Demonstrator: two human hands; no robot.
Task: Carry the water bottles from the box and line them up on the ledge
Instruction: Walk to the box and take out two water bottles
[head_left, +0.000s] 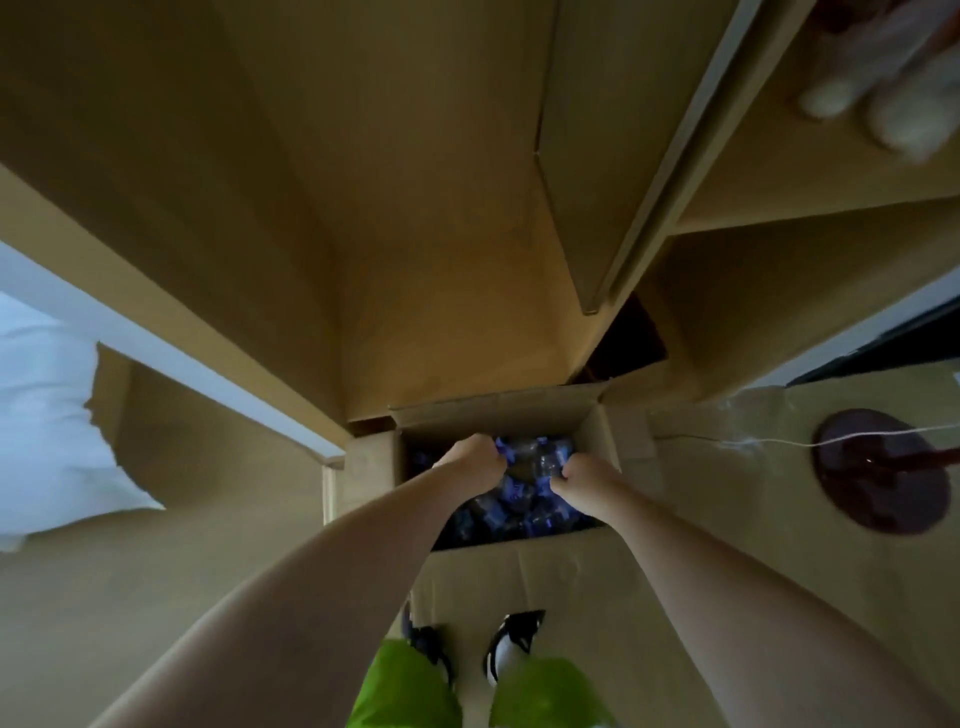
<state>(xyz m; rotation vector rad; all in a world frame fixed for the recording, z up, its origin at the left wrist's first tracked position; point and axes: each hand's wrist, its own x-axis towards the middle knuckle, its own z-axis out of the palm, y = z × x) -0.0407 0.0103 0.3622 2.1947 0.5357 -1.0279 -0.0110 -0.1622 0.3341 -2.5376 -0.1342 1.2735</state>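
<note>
Head view, looking steeply down; entries run left to right.

Far left: a white pillow (47, 415) on what looks like a bed, cut off by the frame edge. Beside it, a white-edged wooden panel (208, 374) runs diagonally towards the centre.

Centre: an open cardboard box (519, 566) on the floor, flaps out. It holds water bottles (519, 499) with blue labels, packed close; count not readable in the dim light. The left hand (470, 460) is down in the box, fingers curled around the top of a bottle or bottles. The right hand (579, 480) is just beside it, also curled around bottle tops. Whether each hand holds one bottle or several cannot be told; the fingertips are hidden from this angle. Below the box, green trouser legs (405, 691) and black-and-white shoes (511, 649).

Right: a dark round lamp base (883, 470) with a thin white cable (779, 441) crossing it. Upper right: a wooden ledge (831, 197), with blurred pale shapes (883, 98) on it. These may be bottles already placed, but smear makes this uncertain.

Progress, as judged: the box looks well stocked, so most of the carrying remains. This grab is a pick-up step; lift, carry and line-up are not yet done for these bottles.
</note>
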